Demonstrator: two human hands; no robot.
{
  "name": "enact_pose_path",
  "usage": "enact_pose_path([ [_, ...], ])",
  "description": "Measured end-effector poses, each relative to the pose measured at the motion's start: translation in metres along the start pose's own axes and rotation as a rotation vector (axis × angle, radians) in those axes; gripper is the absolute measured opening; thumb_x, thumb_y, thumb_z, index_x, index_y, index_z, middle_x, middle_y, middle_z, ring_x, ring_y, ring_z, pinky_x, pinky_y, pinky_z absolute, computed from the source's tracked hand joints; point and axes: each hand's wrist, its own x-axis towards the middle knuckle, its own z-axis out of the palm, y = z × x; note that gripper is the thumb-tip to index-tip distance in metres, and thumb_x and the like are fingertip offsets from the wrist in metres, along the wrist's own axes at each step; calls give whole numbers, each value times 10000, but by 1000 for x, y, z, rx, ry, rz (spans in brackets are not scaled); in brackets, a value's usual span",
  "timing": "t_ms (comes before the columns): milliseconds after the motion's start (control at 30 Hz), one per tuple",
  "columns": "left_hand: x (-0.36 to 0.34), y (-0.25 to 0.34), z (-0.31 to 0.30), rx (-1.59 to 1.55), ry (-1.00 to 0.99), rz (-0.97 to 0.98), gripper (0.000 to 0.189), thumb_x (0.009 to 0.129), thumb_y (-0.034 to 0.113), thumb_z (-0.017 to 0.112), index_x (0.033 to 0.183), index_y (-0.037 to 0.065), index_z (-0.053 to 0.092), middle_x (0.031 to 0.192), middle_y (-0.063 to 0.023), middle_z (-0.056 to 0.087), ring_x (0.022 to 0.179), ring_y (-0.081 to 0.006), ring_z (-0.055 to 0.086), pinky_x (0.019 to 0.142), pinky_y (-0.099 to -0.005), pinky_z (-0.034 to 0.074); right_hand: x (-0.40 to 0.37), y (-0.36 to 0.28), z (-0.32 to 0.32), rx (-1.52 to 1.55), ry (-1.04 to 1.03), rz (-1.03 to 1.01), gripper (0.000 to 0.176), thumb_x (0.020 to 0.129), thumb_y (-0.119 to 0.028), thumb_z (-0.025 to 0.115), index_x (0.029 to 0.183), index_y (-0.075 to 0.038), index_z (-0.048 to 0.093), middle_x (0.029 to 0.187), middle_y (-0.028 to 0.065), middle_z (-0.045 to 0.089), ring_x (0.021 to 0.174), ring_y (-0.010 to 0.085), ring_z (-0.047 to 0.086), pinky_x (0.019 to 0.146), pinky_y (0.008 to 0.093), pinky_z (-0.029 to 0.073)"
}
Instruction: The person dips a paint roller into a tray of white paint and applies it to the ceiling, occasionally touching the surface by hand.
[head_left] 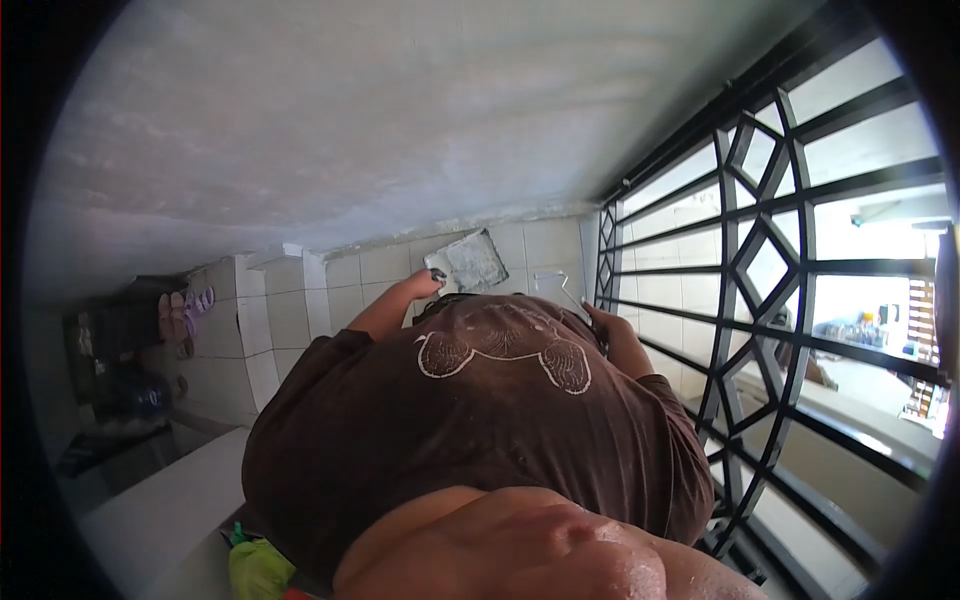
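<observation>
My left hand (pixel 424 284) is closed at the near left corner of a paint tray (pixel 480 262), whose grey-white surface is smeared with paint. Something small and dark shows at these fingers, too small to name. On the other side, my right hand (pixel 606 326) is wrapped round the handle end of a paint roller (pixel 566 288). The roller's thin wire frame reaches forward over the pale floor tiles, and its sleeve blends into them. My brown shirt hides part of both arms and the floor below.
A patchy grey-white wall (pixel 330 130) runs along the far side. Close on the right stands a black metal grille (pixel 740 270), with a bright room beyond it. Pink and purple slippers (pixel 175 315) lie at the left by a step. A yellow-green cloth (pixel 258 570) is at lower left.
</observation>
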Motion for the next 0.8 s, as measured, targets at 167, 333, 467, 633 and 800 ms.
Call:
enact_pose_path([
  [167,-4,-52,42,-110,18,-86,385,812,319,629,1105,71,645,990,-189,670,905,-292,647,808,-373,498,-8,-30,-19,-30,-8,-61,759,803,-544,633,1327,-19,466,1249,215,562,1097,324,580,858,462,481],
  [333,-78,-30,40,-122,-13,-248,406,807,330,642,1114,64,648,1053,-175,665,944,-289,645,845,-380,498,-42,-58,-34,-399,131,-292,851,720,-549,730,1347,-46,453,1185,185,595,998,281,605,851,435,494],
  [467,-99,-54,66,-47,-47,-387,392,810,335,641,1119,94,653,1077,-161,663,978,-282,641,865,-374,498,15,-45,-62,-359,111,-312,834,689,-485,763,1354,-88,454,1132,150,627,971,259,615,820,391,511],
  [633,-86,-91,95,-350,70,-420,371,818,329,632,1111,104,659,995,-122,682,888,-253,643,794,-367,509,-48,-61,-45,-262,96,-443,774,678,-436,772,1317,-95,500,1115,155,635,982,250,619,805,371,512],
  [800,-77,-65,82,-488,139,-370,293,846,214,612,1103,77,643,936,-73,674,844,-186,617,762,-317,499,-38,-45,-62,-594,237,-763,566,717,-398,751,1145,-57,605,1018,167,652,905,250,634,747,380,498],
])
